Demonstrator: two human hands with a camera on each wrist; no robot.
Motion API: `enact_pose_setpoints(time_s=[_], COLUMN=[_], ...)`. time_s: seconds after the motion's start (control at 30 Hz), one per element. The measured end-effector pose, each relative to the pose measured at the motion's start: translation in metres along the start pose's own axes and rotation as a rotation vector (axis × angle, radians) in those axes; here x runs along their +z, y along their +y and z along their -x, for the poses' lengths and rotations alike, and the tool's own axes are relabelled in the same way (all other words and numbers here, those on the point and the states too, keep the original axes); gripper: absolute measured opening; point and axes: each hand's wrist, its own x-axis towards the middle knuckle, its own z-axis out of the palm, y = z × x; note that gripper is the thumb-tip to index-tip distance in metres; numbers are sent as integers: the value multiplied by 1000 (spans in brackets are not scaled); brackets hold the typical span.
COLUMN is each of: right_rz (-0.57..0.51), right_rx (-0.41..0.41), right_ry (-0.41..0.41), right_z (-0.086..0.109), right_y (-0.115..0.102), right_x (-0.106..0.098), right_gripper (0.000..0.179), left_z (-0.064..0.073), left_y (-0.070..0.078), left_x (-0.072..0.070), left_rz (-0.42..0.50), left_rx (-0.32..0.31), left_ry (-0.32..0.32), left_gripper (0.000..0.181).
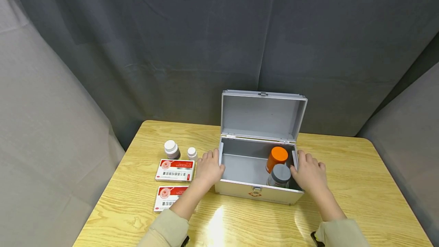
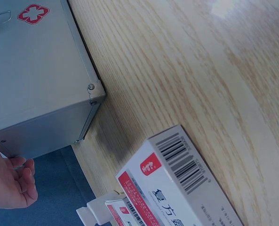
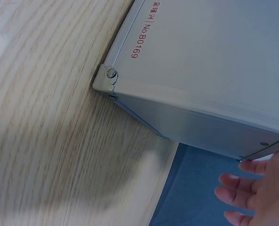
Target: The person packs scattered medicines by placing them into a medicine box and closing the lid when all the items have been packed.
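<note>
A silver first-aid box [image 1: 236, 188] with a red cross on its front stands on the table, its lid [image 1: 260, 115] raised. My left hand [image 1: 208, 169] grips the left rim, thumb at the top edge and fingers outside. On the opposite rim my right hand [image 1: 310, 172] holds on with its thumb and index finger; its other fingers stand off the side wall in the right wrist view. Inside, toward the right, are an orange bottle [image 1: 277, 156] and a jar with a grey lid [image 1: 281, 173].
Left of the box lie two red-and-white medicine cartons [image 1: 175, 170], the nearer one partly behind my left forearm. Behind them stand a white-capped bottle [image 1: 171, 148] and a smaller white bottle [image 1: 192, 153]. A dark curtain [image 1: 192, 48] hangs beyond the wooden table [image 1: 360, 186].
</note>
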Motion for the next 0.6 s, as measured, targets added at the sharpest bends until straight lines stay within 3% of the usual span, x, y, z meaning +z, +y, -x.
enact_pose_setpoints(time_s=[0.3, 0.6], right_rz=[6, 18], right_rx=[30, 30], right_ry=[-75, -71], right_z=[0, 0], right_y=[-1, -1], right_x=[1, 1], right_gripper=[61, 60], left_z=[0, 0], left_y=[0, -1], left_x=[1, 1], left_rz=[1, 0], left_rx=[3, 1], left_ry=[4, 8], left_gripper=[52, 52])
